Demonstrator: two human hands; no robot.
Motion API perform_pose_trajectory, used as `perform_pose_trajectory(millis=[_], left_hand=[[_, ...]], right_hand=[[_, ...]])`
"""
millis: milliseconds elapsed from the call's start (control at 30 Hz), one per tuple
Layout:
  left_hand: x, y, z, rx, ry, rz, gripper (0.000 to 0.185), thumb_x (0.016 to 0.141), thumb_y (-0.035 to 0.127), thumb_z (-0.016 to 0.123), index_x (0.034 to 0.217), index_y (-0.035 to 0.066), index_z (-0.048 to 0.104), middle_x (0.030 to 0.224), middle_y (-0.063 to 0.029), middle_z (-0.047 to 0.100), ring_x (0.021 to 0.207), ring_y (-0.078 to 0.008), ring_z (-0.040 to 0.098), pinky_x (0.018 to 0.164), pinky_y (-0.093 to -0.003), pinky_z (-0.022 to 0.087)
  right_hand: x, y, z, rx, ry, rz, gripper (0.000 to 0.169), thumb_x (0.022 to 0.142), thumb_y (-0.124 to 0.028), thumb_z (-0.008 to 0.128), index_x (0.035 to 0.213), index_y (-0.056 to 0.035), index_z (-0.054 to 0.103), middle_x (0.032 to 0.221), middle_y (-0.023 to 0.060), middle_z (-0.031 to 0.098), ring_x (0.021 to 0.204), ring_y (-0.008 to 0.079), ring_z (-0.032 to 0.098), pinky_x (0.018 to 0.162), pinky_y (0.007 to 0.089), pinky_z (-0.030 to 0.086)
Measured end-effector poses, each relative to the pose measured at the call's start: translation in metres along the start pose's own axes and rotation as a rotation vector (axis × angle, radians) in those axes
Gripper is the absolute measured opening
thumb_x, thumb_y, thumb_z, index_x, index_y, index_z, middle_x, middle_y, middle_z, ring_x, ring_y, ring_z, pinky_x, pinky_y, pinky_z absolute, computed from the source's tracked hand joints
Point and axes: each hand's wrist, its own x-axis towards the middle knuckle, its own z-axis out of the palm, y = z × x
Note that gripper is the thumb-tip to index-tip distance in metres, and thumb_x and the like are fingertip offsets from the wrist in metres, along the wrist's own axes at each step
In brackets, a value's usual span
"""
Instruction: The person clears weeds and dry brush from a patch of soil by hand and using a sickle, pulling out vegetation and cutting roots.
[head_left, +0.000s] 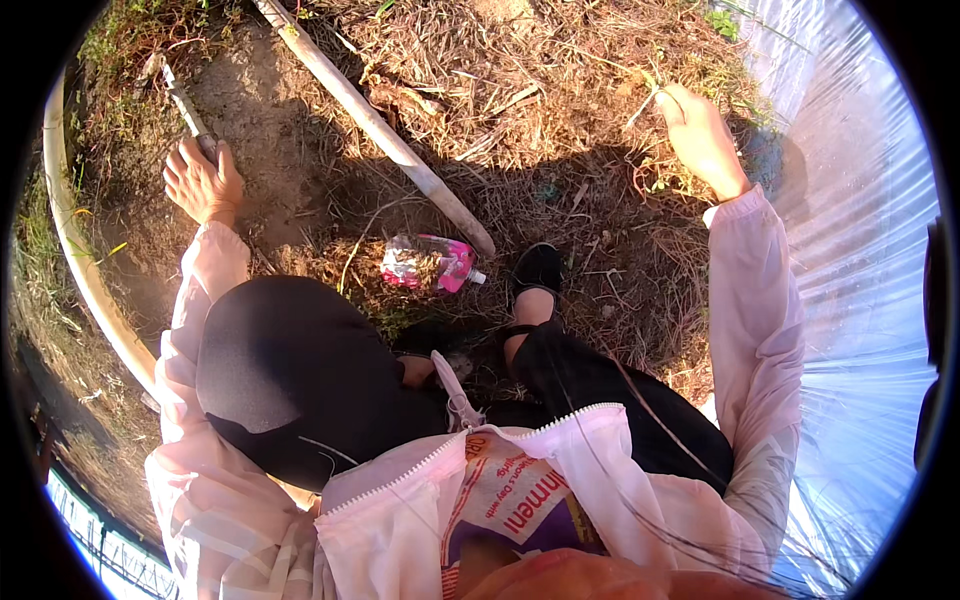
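My left hand (201, 180) is at the left, over bare soil, with its fingers and thumb around the near end of a narrow stick-like tool (184, 105). The tool points away from me; its far end is pale, and I cannot tell its exact kind. On the right, my right hand (697, 135) pinches a thin plant stem (643, 101) between thumb and fingers, just above dry grass. A pink and clear plastic spout pouch (429, 262) lies on the ground between the hands, close to my feet.
A pale wooden pole (382, 131) slants across the ground towards my shoe (537, 268). Another long pale pole (75, 240) curves along the left. Clear plastic sheeting (862, 225) rises at the right, beside my right arm. Dry grass litter (480, 82) covers the soil ahead.
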Motion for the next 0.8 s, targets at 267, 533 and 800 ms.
perform_pose_trajectory(millis=[267, 533, 800], left_hand=[[-0.003, -0.021, 0.006, 0.058, -0.032, -0.023, 0.046, 0.086, 0.050, 0.057, 0.114, 0.013, 0.057, 0.121, -0.0122, 0.055, 0.119, -0.0340, 0.047, 0.101, -0.0502, 0.035], [0.006, -0.029, 0.023, 0.081, -0.028, -0.007, 0.053, 0.084, 0.057, 0.055, 0.117, 0.015, 0.058, 0.120, -0.0133, 0.055, 0.119, -0.0346, 0.047, 0.102, -0.0511, 0.035], [0.001, -0.045, 0.043, 0.092, -0.030, 0.065, 0.065, 0.089, 0.065, 0.049, 0.128, 0.013, 0.056, 0.121, -0.0152, 0.054, 0.115, -0.0355, 0.049, 0.098, -0.0514, 0.038]], right_hand=[[0.007, -0.021, 0.057, 0.225, -0.075, -0.075, 0.031, 0.104, -0.032, 0.050, 0.114, -0.0046, 0.061, 0.069, 0.0147, 0.064, 0.059, 0.0255, 0.062, 0.061, 0.0426, 0.048], [-0.037, -0.039, 0.150, -0.136, -0.445, -0.077, 0.042, 0.099, -0.042, 0.054, 0.106, -0.0011, 0.063, 0.094, 0.0194, 0.070, 0.088, 0.0358, 0.070, 0.076, 0.0461, 0.055], [-0.110, -0.057, 0.088, 0.033, -0.433, -0.353, 0.022, 0.092, -0.025, 0.055, 0.096, -0.0042, 0.061, 0.090, 0.0180, 0.069, 0.085, 0.0393, 0.068, 0.073, 0.0487, 0.054]])
